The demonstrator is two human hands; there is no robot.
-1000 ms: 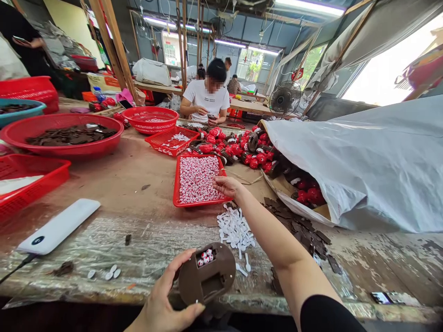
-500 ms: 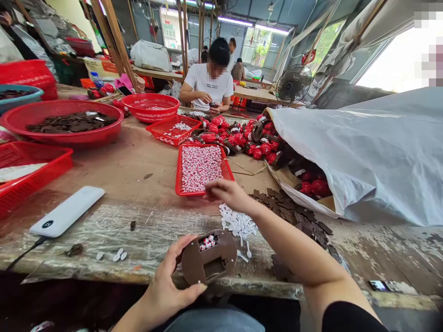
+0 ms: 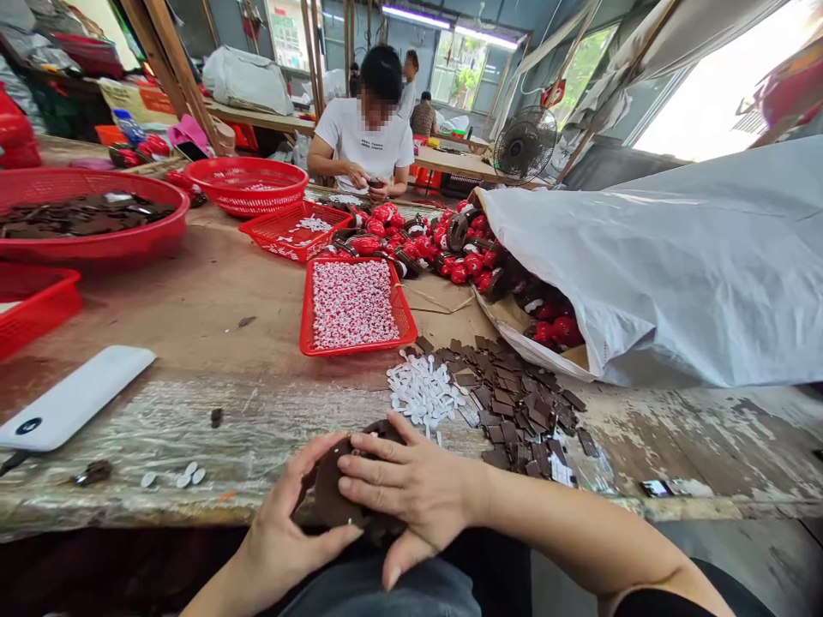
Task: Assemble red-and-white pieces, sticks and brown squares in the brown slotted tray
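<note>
My left hand (image 3: pixel 286 514) grips a brown rounded plastic toy base (image 3: pixel 329 493) by its left side, over the table's front edge. Across the base lies my right hand (image 3: pixel 417 484), its fingers outstretched and spread on the upper face. They cover the recesses, so what is in them is hidden. Just beyond the hands are a heap of small white spoon-shaped pieces (image 3: pixel 421 390) and a spread of flat brown plastic pieces (image 3: pixel 520 398). Farther off, a red tray (image 3: pixel 360 350) holds many small white-and-red balls (image 3: pixel 353 300).
A white sack (image 3: pixel 675 274) on the right spills red-and-brown toys (image 3: pixel 472 253). A white power bank (image 3: pixel 77 394) with a cable and several white discs (image 3: pixel 191 471) lie left. Red baskets (image 3: pixel 248 204) stand farther back. A person in a white shirt (image 3: pixel 366 137) works opposite.
My right hand has come back from beside the ball tray and now lies over the brown base. The left hand keeps its hold on the base. The camera view has shifted slightly right.
</note>
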